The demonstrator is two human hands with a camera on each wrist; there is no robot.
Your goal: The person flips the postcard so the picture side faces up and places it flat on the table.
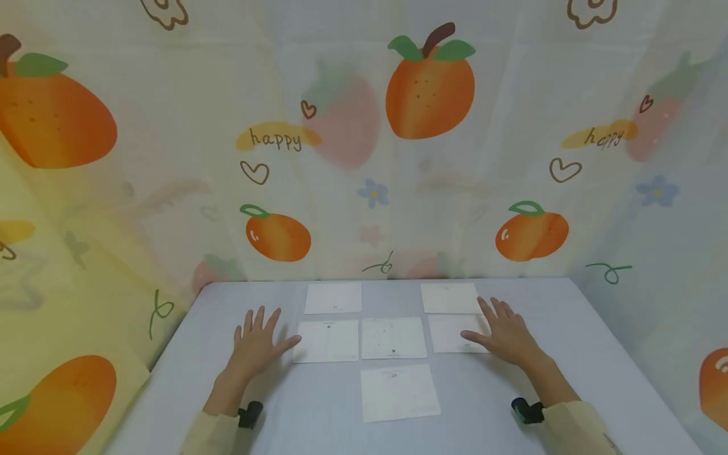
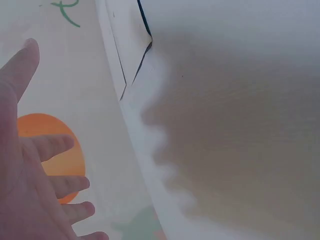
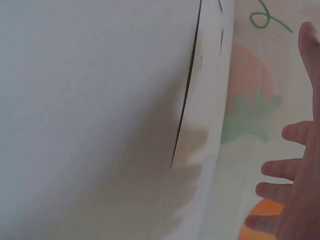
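Several flat white cards lie on the table. In the head view my left hand [image 1: 256,347] hovers with spread fingers beside the left card [image 1: 327,341] of the middle row, its thumb over that card's edge. My right hand [image 1: 506,335], fingers also spread, hangs over the right card [image 1: 449,333] of that row and hides part of it. Between them lies the centre card [image 1: 394,338], with small dark marks. Nearest to me is a single card [image 1: 400,393]. Both wrist views show the left hand [image 2: 40,165] and right hand [image 3: 295,180] holding nothing.
At the back of the table [image 1: 307,417] lie a left card [image 1: 333,297] and a right card [image 1: 449,298]. A fruit-printed curtain [image 1: 352,189] hangs behind the table and along its sides. Dark wrist devices show on the left wrist [image 1: 250,414] and right wrist [image 1: 527,411].
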